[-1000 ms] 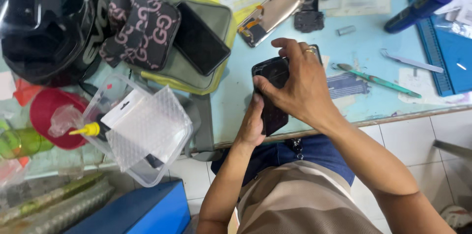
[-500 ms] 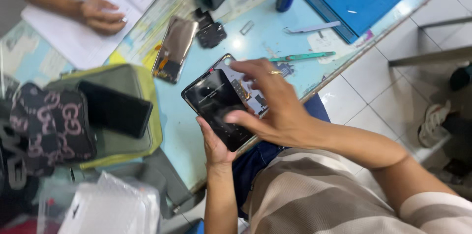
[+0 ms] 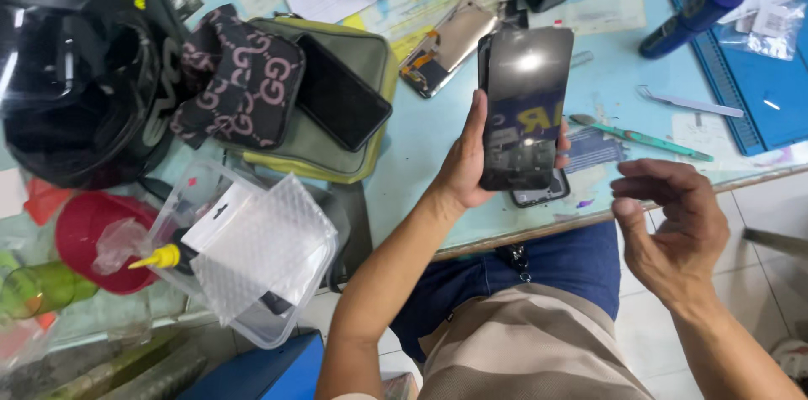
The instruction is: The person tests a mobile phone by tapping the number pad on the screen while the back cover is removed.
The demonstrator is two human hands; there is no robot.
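The black smartphone [image 3: 525,110] is a slim slab with a glossy dark screen that mirrors light and faint shapes. It stands lengthwise, screen up, raised above the pale blue table [image 3: 421,148], gripped along its lower edges. A second dark piece [image 3: 543,194] shows just under its bottom end.

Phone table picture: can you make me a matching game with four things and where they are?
Things:
1. Black phone
2. Red bowl
3. Green-handled tool
4. Black helmet

Places:
A. Far left of the table, beside the patterned pouch
B. Flat on the table, right of the held phone
C. Held up in the left hand
D. Low on the left, next to the clear plastic box

Pairs: 1-C, 2-D, 3-B, 4-A
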